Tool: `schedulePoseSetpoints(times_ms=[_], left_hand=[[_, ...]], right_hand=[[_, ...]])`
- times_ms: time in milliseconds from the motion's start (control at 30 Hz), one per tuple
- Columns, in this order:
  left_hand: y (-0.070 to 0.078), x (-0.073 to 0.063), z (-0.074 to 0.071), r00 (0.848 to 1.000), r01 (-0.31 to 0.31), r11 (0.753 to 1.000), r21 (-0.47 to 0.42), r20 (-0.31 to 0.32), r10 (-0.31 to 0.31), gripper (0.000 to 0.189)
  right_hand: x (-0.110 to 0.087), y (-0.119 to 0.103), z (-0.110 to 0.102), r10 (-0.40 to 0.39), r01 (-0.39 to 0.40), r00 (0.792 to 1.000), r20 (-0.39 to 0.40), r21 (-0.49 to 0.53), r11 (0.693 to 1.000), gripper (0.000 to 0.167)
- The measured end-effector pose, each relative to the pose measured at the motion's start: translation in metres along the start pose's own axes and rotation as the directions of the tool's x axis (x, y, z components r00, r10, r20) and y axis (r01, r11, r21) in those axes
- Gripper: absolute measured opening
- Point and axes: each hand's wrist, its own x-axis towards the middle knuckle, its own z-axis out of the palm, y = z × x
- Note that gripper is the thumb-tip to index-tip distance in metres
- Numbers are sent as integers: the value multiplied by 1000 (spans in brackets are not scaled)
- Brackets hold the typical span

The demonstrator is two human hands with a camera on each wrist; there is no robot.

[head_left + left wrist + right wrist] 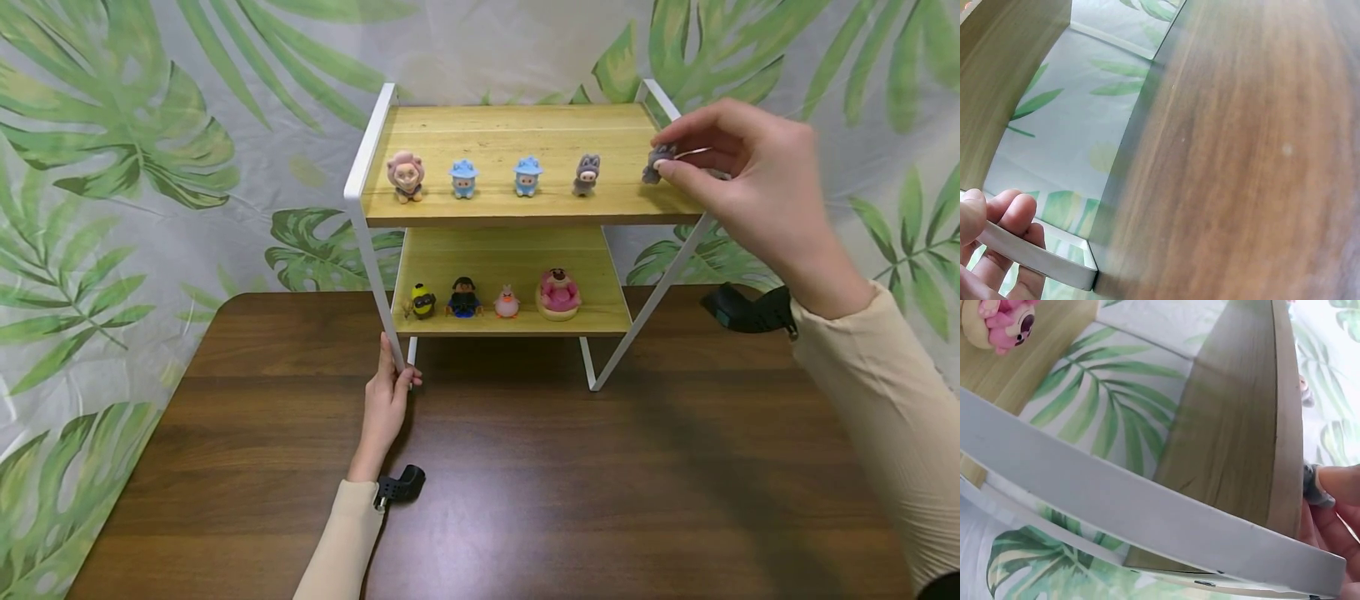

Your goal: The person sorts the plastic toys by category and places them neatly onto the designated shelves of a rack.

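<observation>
My right hand [757, 183] pinches a small grey figurine [658, 164] between thumb and fingers, at the right end of the upper shelf. In the right wrist view the figurine [1317, 485] shows beside the shelf's front edge, partly hidden by the thumb. Left of it on the same board stand a grey eared figurine [587, 175], two blue-hatted figurines [527, 177] and a pinkish furry one [406, 177], in a row. Low on the left side, my left hand [386, 408] grips the white leg [1041, 253] of the shelf rack, thumb on one side and fingers on the other.
The lower shelf [510, 250] carries a yellow-and-black figurine [423, 302], a dark-clothed one [464, 298], a pale pink one [507, 302] and a pink bear [558, 294]. The rack stands on a brown wooden table [525, 483] before a leaf-patterned backdrop [112, 108].
</observation>
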Motion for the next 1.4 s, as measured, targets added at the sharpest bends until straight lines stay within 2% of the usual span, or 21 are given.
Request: schedulePoseSetpoints(times_ms=[133, 300, 667, 900, 1400], left_hand=[[-1, 0, 0, 1000, -5, 1000, -7, 0, 5, 106], [-6, -2, 0, 1000, 12, 1000, -6, 10, -12, 99], [-7, -3, 1, 1000, -16, 1000, -23, -6, 16, 101], [-5, -3, 0, 1000, 13, 1000, 1, 11, -13, 98], [-5, -2, 0, 1000, 15, 1000, -2, 15, -15, 95]], right_hand=[[1, 1, 1, 4, -3, 1000, 29, -2, 1000, 21], [1, 1, 2, -5, 5, 998, 55, -8, 1000, 21], [0, 1, 3, -26, 36, 996, 88, -120, 992, 20], [0, 1, 4, -40, 48, 996, 81, -98, 994, 21], [0, 0, 1, -39, 41, 997, 74, -20, 999, 24]])
